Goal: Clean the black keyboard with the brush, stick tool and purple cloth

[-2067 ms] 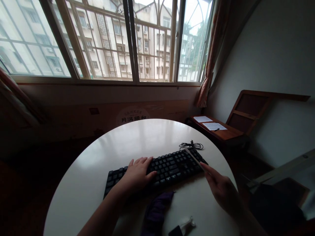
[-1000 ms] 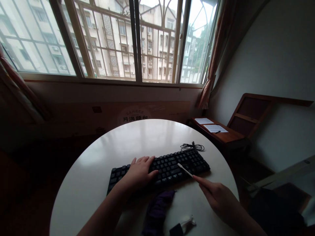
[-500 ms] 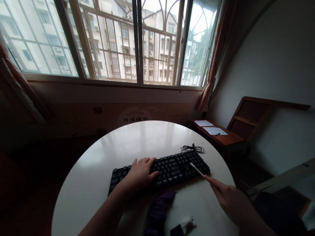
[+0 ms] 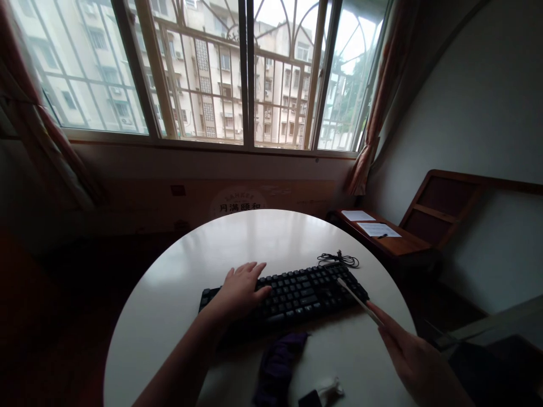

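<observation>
A black keyboard [image 4: 305, 294] lies on a round white table [image 4: 263, 243]. My left hand [image 4: 240, 291] rests flat on the keyboard's left part, fingers stretched out. My right hand [image 4: 407, 356] is at the table's right edge and pinches a thin white stick [image 4: 358, 299]. The stick's far tip lies over the keyboard's right end. The keyboard's black cable [image 4: 339, 260] is coiled just behind that end.
A purple cloth [image 4: 278, 362] lies in front of the keyboard. A small dark and white object [image 4: 322, 393] sits at the table's near edge. A low wooden side table [image 4: 382, 234] with papers stands to the right, below a large barred window [image 4: 237, 73].
The stick's tip has gone from the keyboard's right end toward the middle keys and back to the right end. My left hand has stayed on the keyboard. The view has shifted left.
</observation>
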`<action>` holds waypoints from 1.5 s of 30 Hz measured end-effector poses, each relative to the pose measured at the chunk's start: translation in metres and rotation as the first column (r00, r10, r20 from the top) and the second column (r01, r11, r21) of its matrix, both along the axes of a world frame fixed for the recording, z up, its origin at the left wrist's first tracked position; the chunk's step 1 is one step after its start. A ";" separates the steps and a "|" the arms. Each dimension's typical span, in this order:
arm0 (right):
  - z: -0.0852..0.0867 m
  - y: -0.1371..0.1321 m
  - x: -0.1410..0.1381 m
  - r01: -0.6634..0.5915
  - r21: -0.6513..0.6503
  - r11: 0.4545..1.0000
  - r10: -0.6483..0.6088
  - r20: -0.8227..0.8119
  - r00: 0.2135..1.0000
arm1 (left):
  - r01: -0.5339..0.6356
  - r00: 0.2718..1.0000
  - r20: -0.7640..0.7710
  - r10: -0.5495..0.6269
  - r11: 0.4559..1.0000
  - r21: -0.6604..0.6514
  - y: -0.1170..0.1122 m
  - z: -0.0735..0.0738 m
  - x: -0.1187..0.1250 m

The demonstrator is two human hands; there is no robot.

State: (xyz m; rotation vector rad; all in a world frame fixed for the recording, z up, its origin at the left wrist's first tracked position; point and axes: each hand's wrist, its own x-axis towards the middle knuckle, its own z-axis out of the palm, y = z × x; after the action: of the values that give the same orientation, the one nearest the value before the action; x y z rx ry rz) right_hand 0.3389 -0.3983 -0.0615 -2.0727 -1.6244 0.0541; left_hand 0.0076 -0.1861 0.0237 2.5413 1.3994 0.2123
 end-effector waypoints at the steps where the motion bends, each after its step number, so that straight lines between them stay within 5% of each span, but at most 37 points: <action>1: 0.000 -0.001 0.001 -0.003 0.028 1.000 0.003 -0.003 1.000 | -0.023 0.999 0.035 0.022 0.999 0.028 0.003 0.004 -0.004; 8: 0.013 0.005 -0.006 -0.079 0.105 0.991 0.081 -0.009 0.997 | -0.266 0.922 0.320 0.217 0.957 0.118 0.020 0.026 -0.036; 13: 0.019 0.013 -0.017 -0.115 0.081 0.990 0.116 -0.006 0.993 | -0.361 0.910 0.224 0.349 0.932 0.015 0.031 0.021 -0.052; 24: 0.013 0.012 -0.008 0.015 -0.064 0.998 -0.020 -0.084 0.996 | -0.177 0.982 0.047 0.183 0.978 -0.108 0.019 0.014 -0.031; 33: 0.041 0.039 -0.016 0.000 -0.134 0.991 -0.009 -0.070 0.997 | 0.101 0.995 0.024 -0.100 0.995 -0.008 -0.007 -0.004 0.007; 45: 0.069 0.094 -0.037 0.003 -0.260 0.966 0.019 0.082 0.996 | 0.105 0.993 -0.055 -0.106 0.994 -0.026 -0.007 -0.016 0.016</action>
State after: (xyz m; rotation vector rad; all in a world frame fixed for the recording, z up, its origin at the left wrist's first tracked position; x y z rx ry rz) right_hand 0.3014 -0.3042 0.0073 -2.2906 -1.7561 0.1956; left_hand 0.0240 -0.1930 0.0072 2.6130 1.2741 0.1063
